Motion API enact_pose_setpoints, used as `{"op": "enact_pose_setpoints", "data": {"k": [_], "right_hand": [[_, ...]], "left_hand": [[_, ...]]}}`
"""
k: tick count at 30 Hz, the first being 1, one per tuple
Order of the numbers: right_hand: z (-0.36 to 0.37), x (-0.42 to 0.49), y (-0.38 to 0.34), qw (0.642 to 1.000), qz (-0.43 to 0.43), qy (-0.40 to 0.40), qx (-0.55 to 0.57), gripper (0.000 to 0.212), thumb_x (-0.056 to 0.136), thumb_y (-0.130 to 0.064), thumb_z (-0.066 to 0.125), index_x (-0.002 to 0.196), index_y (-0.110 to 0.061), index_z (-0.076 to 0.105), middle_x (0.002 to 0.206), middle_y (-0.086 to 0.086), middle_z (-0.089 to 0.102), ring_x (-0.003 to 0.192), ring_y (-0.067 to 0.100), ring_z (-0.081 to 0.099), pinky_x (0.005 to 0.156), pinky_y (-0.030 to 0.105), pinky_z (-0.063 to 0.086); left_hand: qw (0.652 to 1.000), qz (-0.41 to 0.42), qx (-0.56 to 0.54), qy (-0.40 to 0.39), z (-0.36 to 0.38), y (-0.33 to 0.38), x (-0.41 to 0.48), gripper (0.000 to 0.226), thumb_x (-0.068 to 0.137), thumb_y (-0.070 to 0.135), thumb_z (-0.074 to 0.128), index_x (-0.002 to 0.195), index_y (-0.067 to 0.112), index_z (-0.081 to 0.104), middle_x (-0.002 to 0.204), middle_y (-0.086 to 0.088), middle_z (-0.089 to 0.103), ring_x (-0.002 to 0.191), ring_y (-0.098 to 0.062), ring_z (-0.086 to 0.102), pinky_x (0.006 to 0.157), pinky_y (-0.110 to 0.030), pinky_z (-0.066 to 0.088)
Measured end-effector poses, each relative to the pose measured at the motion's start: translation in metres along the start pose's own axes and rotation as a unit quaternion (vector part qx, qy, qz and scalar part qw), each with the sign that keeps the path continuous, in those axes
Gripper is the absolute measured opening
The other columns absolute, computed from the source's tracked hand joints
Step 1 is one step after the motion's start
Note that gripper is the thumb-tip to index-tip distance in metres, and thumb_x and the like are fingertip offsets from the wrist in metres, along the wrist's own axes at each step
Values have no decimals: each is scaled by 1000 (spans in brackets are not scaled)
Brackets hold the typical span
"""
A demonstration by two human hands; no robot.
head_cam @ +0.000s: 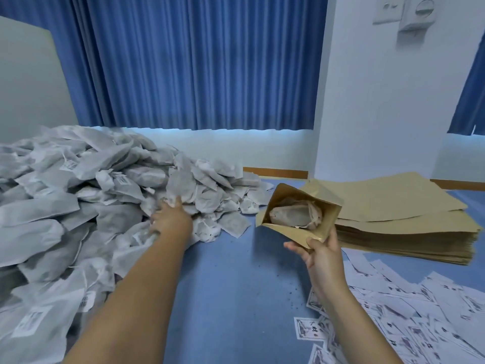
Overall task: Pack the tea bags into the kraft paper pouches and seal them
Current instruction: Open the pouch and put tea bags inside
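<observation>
Left grip [170,219] at the pile [91,193]; right grip [321,254] holding an open pouch [288,191].
The left grip lay on the pile's near edge, sunk among blurred tea bags [181,185]; whether it clasped one could not be told. The right grip pinched the pouch's lower edge, well right of the left, mouth tilted toward the pile, packed bags [294,214] visible inside. Pile cut off at left.

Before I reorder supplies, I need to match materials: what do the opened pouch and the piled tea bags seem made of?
Pouch: matte brown kraft paper, by its dull tan surface and sharp creases; any lining cannot be told. Tea bags: thin white filter paper or non-woven fabric, probably; soft wrinkles, contents showing grey through.
</observation>
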State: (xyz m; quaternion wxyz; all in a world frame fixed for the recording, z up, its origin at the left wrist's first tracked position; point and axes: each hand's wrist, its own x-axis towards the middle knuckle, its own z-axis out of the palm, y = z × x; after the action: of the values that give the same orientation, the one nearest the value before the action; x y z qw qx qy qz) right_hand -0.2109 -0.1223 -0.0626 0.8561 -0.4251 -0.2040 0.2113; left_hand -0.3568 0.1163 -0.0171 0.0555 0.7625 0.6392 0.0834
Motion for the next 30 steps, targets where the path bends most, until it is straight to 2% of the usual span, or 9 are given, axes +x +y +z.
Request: {"op": "enact_pose_setpoints", "data": {"k": [3, 6, 13, 16, 19, 22, 24, 27, 30], "right_hand": [[-2, -1, 0, 1000, 4, 6, -5, 60, 94, 14, 34, 136, -28, 45, 120, 9, 59, 74, 28, 72, 58, 32, 59], [-3, -3, 1, 1000, 12, 8, -10, 59, 95, 13, 34, 133, -31, 44, 118, 10, 59, 68, 31, 71, 58, 32, 59], [-5, -6, -2, 999, 28, 21, -13, 57, 95, 11, 35, 137, -29, 41, 123, 13, 56, 68, 33, 71, 55, 29, 58], [-5, -8, -4, 999, 31, 24, -14, 58, 95, 11, 35, 139, -27, 40, 123, 14, 55, 66, 32, 71, 55, 29, 58], [-2, -10, -7, 999, 25, 21, -11, 57, 95, 11, 35, 137, -26, 42, 120, 14, 57, 63, 30, 71, 55, 28, 58], [0, -14, -15, 1000, 10, 18, -1, 53, 95, 12, 33, 132, -24, 45, 114, 14, 59, 61, 29, 70, 55, 29, 58], [0, -17, -19, 1000, 7, 21, 9, 51, 96, 11, 30, 130, -23, 44, 109, 16, 61, 59, 32, 69, 53, 28, 57], [1, -19, -19, 999, 18, 31, -8, 50, 97, 9, 29, 135, -20, 39, 108, 17, 61, 59, 33, 69, 51, 27, 57], [4, -19, -14, 998, 23, 44, -26, 50, 96, 10, 30, 139, -16, 38, 113, 15, 59, 65, 25, 71, 51, 26, 56]], "left_hand": [[992, 51, 54, 100, 29, 1, -5, 51, 93, 11, 51, 140, 13, 32, 139, -16, 32, 124, -35, 41, 84, -41, 53], [978, 94, 110, 151, 41, 14, -14, 34, 95, 12, 49, 129, 11, 47, 128, -9, 47, 119, -24, 46, 77, -27, 49], [929, 271, 57, 244, 55, 38, -45, 42, 87, 41, 57, 117, 16, 44, 128, -7, 38, 120, -25, 38, 56, -26, 39], [883, 360, -70, 293, 58, 44, -63, 38, 83, 36, 67, 105, 10, 51, 103, -6, 58, 95, -24, 58, 49, -28, 32], [857, 303, -322, 265, 55, 45, -75, 37, 76, 27, 72, 105, 14, 52, 86, -2, 64, 78, -25, 61, 56, -28, 38], [733, 251, -597, 206, 39, 47, -96, 40, 79, 16, 65, 108, 42, 53, 102, 23, 63, 100, -3, 59, 83, -15, 43], [649, 276, -671, 229, 27, 48, -113, 47, 77, 8, 59, 106, 45, 57, 107, 30, 62, 106, -2, 59, 91, -16, 42], [592, 332, -684, 265, 7, 46, -136, 46, 75, 6, 54, 103, 42, 62, 101, 19, 65, 85, -29, 63, 77, -35, 50], [573, 529, -531, 331, -11, 46, -159, 34, 74, 13, 55, 103, 29, 61, 88, 7, 61, 73, -13, 57, 63, -22, 45]]}}
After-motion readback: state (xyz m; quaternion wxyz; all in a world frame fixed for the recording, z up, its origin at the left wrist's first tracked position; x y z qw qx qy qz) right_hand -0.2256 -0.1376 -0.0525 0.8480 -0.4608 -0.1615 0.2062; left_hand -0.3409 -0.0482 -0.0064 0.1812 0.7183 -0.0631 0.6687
